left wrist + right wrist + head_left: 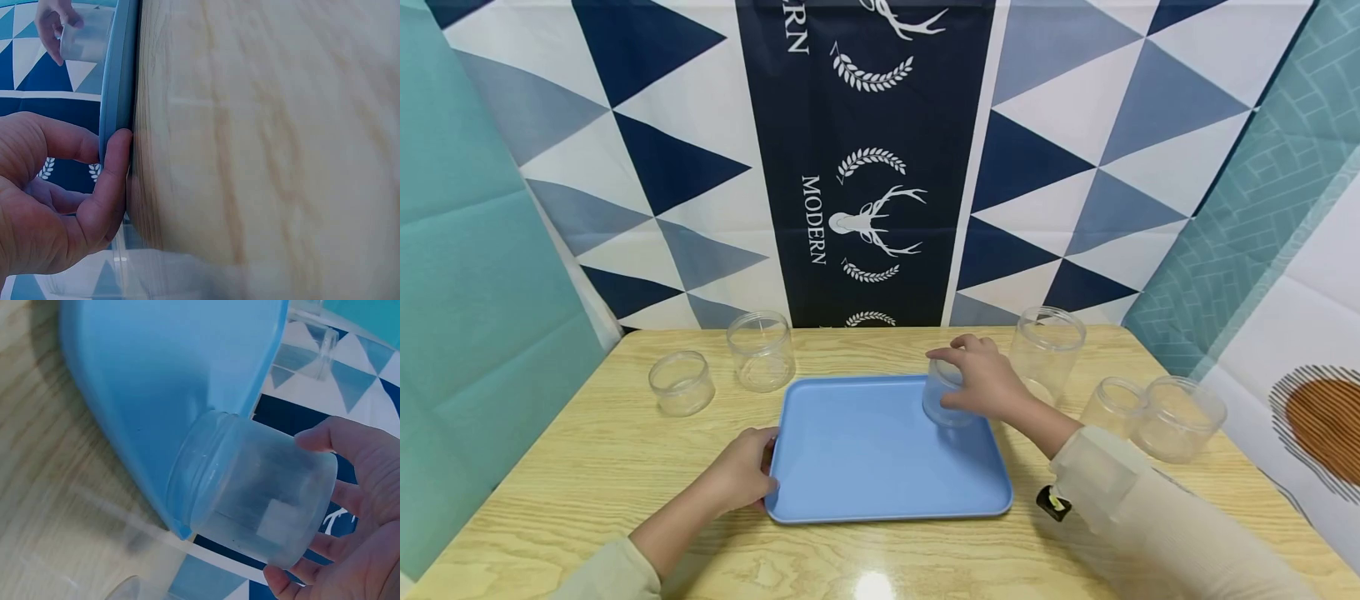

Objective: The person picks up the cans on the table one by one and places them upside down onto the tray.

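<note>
Clear cylindrical jar (pixel 256 487) in right hand (pixel 983 379), smooth blue rectangular tray (pixel 872 467) beneath

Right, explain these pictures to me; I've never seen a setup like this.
There is no robot: these are a person's two bare hands. The wide picture comes from a camera worn on the head; the other two come from cameras worn one on each wrist. On the wooden table lies a blue tray. The left hand grips the tray's left edge, and the right hand holds a clear jar at its far right corner. Around them stand a short jar and a larger jar to the left, with a tall jar, a narrow jar and a wide jar to the right.
</note>
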Available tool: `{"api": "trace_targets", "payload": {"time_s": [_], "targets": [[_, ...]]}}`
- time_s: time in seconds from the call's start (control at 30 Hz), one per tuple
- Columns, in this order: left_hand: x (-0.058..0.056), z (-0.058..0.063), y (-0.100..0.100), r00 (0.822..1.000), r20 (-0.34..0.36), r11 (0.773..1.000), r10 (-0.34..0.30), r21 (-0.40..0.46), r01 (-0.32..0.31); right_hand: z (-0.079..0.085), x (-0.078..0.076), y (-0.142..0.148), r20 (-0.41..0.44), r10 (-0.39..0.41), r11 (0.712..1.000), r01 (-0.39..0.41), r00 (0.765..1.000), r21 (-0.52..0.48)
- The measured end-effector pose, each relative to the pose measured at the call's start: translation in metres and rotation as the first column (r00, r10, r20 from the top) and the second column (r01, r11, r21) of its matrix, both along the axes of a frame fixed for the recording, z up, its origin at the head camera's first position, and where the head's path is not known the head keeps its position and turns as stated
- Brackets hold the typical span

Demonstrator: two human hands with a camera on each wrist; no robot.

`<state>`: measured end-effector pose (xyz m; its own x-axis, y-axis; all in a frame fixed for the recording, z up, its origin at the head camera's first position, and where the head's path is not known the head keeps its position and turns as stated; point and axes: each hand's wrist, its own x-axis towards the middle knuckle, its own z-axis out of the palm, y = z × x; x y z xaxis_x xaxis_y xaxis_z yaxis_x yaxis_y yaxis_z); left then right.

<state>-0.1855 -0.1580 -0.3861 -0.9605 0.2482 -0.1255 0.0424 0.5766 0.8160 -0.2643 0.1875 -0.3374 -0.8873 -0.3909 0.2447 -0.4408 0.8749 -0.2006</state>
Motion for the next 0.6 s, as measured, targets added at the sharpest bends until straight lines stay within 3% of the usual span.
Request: {"api": "trace_targets", "payload": {"time_s": [0.6], "targets": [[0.0013,0.0009,0.0008,1.000,-0.008,1.000,-0.004,0.003,0.004,0.0023,-0.0026,-0.0045,0.014,0.027,0.996,-0.028,1.000,0.081]]}}
